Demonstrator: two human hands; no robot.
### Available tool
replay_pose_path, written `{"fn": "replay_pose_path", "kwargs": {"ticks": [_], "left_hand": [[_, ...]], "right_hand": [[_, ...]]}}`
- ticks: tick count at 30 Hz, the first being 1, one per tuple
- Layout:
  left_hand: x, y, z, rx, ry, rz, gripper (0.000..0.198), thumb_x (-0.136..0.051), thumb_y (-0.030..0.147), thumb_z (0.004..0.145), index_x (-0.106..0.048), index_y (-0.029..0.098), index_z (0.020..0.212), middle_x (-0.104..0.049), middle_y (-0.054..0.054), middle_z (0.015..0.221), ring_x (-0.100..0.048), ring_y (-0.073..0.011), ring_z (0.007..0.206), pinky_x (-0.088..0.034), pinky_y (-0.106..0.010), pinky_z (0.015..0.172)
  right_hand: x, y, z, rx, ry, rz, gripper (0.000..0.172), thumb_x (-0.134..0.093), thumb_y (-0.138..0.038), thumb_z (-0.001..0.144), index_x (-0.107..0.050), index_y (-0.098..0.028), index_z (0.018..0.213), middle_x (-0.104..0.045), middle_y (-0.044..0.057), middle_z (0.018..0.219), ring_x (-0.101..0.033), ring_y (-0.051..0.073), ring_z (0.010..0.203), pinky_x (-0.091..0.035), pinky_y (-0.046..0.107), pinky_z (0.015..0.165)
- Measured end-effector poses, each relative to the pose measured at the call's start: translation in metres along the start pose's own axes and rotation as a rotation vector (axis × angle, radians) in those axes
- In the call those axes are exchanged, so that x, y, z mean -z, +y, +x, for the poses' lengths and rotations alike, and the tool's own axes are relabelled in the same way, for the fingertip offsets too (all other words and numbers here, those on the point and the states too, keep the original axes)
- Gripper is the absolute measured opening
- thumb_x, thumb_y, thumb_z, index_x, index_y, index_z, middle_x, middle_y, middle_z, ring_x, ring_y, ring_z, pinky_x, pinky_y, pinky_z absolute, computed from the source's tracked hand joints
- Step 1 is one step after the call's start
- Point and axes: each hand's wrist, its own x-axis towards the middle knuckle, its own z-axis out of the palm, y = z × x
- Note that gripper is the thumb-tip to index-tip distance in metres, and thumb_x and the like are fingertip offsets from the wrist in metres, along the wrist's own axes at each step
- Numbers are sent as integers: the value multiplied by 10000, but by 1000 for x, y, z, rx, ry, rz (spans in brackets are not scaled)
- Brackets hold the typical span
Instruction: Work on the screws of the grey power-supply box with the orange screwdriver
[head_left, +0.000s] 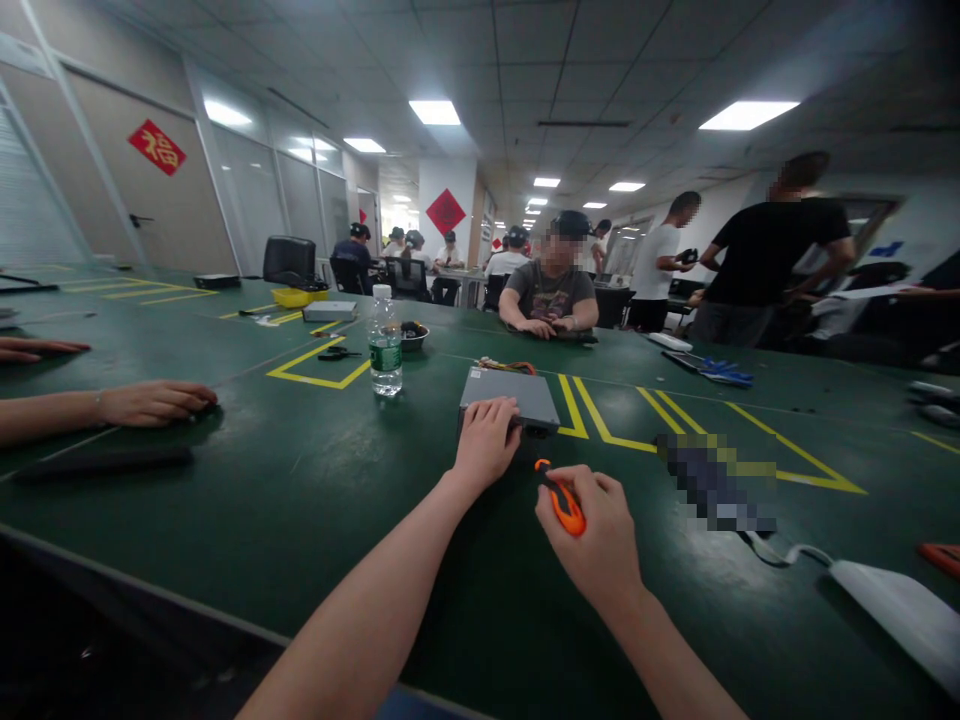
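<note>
My left hand rests on the near edge of a flat grey metal box lying on the green table, with its fingers curled over the box's front. My right hand is closed around an orange-and-black handled tool, likely a screwdriver, whose tip points toward the box's near right corner. Coloured wires lie just behind the box.
A water bottle stands left of the box. A neighbour's hands rest on the table at left. A person sits opposite; others stand at right. A white adapter with cable lies right, blue gloves farther back.
</note>
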Motion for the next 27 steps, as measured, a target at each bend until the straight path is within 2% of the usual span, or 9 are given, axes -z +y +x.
{"fn": "replay_pose_path", "kwargs": {"ticks": [4,10,16,23,27], "left_hand": [[1,0,0,4,0,-3,243,-503,206,817,-500,214,1060,-560,-28,1182,-456,-187,1124,-303,-357,984],[1,0,0,17,-20,-2,229,-469,214,836,-502,223,1062,-562,-35,1183,-460,-194,1128,-307,-373,978],[1,0,0,18,-18,8,231,-491,215,825,-497,230,1055,-559,-28,1186,-454,-189,1135,-307,-367,979],[0,0,1,15,-16,10,229,-492,227,827,-501,226,1056,-561,-29,1180,-458,-189,1126,-311,-357,974],[-1,0,1,25,-21,10,238,-501,227,823,-505,235,1060,-561,-26,1182,-459,-193,1126,-307,-367,979]], "right_hand": [[2,0,0,89,-48,-5,87,-496,-215,772,-520,-211,856,-577,7,784,-538,171,753,-342,364,800],[1,0,0,-69,33,-8,146,-502,-337,808,-495,-210,880,-595,18,764,-527,178,698,-381,326,697],[2,-2,0,127,-59,-36,98,-498,-209,757,-547,-208,843,-580,5,763,-544,169,744,-341,368,811],[2,-1,-1,-42,16,-31,158,-489,-332,817,-498,-205,911,-598,13,749,-539,173,673,-387,344,729],[0,-4,-2,140,-68,-64,106,-492,-205,773,-532,-202,871,-596,11,775,-554,166,727,-341,384,858]]}}
